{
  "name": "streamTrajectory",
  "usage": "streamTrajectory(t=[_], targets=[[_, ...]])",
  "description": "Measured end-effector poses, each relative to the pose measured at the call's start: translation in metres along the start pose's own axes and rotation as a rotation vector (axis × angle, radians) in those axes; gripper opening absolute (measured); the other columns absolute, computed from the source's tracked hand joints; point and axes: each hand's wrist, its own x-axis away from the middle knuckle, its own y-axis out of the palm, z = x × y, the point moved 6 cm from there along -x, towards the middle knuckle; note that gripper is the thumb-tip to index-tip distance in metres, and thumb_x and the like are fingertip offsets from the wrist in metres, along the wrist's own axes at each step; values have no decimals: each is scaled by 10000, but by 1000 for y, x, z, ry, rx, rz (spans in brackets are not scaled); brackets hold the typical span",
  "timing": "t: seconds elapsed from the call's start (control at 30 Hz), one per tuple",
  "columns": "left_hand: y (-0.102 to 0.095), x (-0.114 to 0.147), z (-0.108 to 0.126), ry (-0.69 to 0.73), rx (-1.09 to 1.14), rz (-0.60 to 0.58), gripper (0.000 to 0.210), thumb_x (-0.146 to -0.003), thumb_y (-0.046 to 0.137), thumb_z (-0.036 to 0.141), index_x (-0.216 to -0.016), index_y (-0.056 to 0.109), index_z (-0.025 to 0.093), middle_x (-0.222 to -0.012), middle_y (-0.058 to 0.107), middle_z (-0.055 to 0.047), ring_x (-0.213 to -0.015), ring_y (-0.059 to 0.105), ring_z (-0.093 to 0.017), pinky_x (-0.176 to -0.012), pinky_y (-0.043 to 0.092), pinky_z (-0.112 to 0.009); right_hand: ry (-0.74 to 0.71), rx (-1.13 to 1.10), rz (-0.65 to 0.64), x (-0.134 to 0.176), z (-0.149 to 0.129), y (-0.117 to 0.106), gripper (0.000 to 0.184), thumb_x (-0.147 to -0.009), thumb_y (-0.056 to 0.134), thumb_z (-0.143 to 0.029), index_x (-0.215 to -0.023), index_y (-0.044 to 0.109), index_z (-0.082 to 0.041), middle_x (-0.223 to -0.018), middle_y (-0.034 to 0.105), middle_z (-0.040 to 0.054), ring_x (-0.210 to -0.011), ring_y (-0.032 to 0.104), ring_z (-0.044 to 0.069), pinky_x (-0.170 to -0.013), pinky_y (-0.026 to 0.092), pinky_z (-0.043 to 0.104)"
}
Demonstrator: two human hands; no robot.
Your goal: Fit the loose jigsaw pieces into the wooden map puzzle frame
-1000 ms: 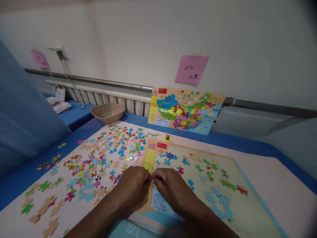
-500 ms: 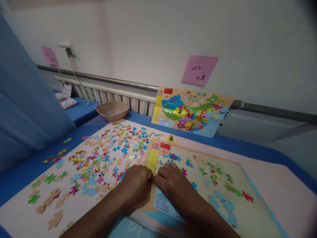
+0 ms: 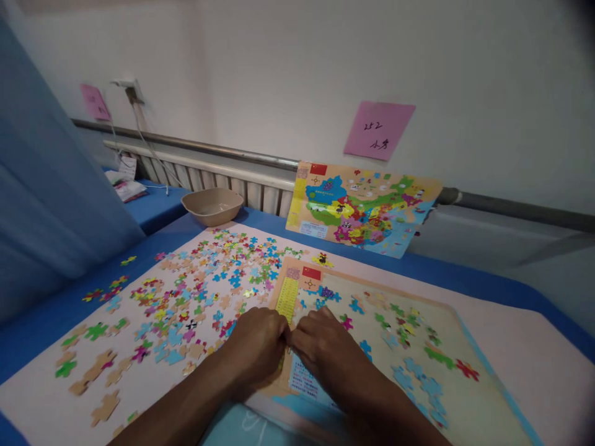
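My left hand (image 3: 260, 341) and my right hand (image 3: 320, 347) are both closed, fingertips meeting over the left side of the puzzle board (image 3: 469, 396). Between the fingers, a bit of a small tan puzzle piece shows; most of it is hidden by my knuckles. Under my hands lies the board's printed left border, with a yellow table (image 3: 287, 300) and a blue text panel (image 3: 304, 379). Inside the frame sit joined clusters: light blue pieces (image 3: 425, 387), green pieces (image 3: 439, 357) with a red piece (image 3: 467, 370), and blue pieces (image 3: 365, 349) near my right hand.
Many loose puzzle pieces (image 3: 176, 303) are spread over the pink sheet (image 3: 41, 402) on the left. A picture map (image 3: 362, 207) leans against the wall rail. At the back stands a beige basin (image 3: 212, 207). A blue curtain (image 3: 56, 186) hangs at far left.
The whole view has shifted very slightly. Both hands stay together in the same place over the board, and no piece has visibly moved.
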Motion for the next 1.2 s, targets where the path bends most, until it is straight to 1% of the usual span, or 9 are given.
streamTrajectory(t=[0.1,0.2,0.37,0.6,0.77,0.87,0.97,1.1,1.2], targets=[[-1,-1,0,-1,4,-5,190,-767,511,168,-733,687,234,-798,749,-63,-739,672,-236,-607,312,-325,-32,31,27,-2,-2,0,162,-1012,638,-229,-858,626,-181,-798,584,-2,-784,483,194,-789,278,376],[-1,-1,0,-17,-9,-1,160,-778,515,173,-745,665,220,-819,747,-81,-761,679,-251,-607,309,-332,-48,56,55,-3,-3,1,136,-969,688,-176,-850,623,-173,-823,602,5,-807,486,197,-795,282,373],[2,0,-2,-29,-14,-5,167,-794,516,160,-870,654,216,-899,758,-78,-843,701,-269,-640,352,-332,-66,18,100,-4,-6,3,76,-997,655,-164,-922,651,-172,-933,679,19,-843,505,199,-813,299,374],[0,1,-3,-22,14,-28,129,-819,537,165,-888,633,217,-904,749,-76,-873,705,-259,-672,391,-325,-29,1,32,-4,-2,12,75,-1034,599,-146,-1001,655,-182,-1020,700,40,-896,542,208,-852,332,389],[-5,2,-2,-18,48,-42,129,-836,531,191,-913,631,217,-911,747,-79,-857,695,-263,-665,369,-328,1,15,25,-5,0,14,68,-1008,619,-108,-1014,643,-172,-961,691,40,-875,537,219,-842,333,379],[-5,2,-3,-23,45,-53,129,-845,517,186,-906,628,214,-904,743,-85,-844,686,-260,-663,359,-328,35,23,28,-5,0,10,66,-994,643,-115,-961,636,-172,-911,672,39,-858,533,226,-835,331,371],[-6,2,-3,-33,51,-55,139,-872,497,200,-895,633,212,-887,739,-82,-819,677,-249,-657,354,-321,101,18,70,-4,5,4,115,-993,657,-147,-889,618,-177,-877,652,34,-829,522,222,-826,330,364],[-7,2,-2,-55,83,-43,158,-920,491,265,-878,633,210,-889,739,-75,-812,669,-238,-668,358,-316,175,-6,87,-3,13,4,153,-947,726,-155,-854,607,-180,-871,642,22,-818,509,213,-793,328,348],[-5,2,-1,-60,82,-38,158,-923,508,296,-880,634,210,-886,740,-72,-823,669,-241,-667,347,-319,167,25,67,-4,14,6,151,-974,684,-152,-844,614,-181,-869,638,26,-834,503,216,-800,327,352]])
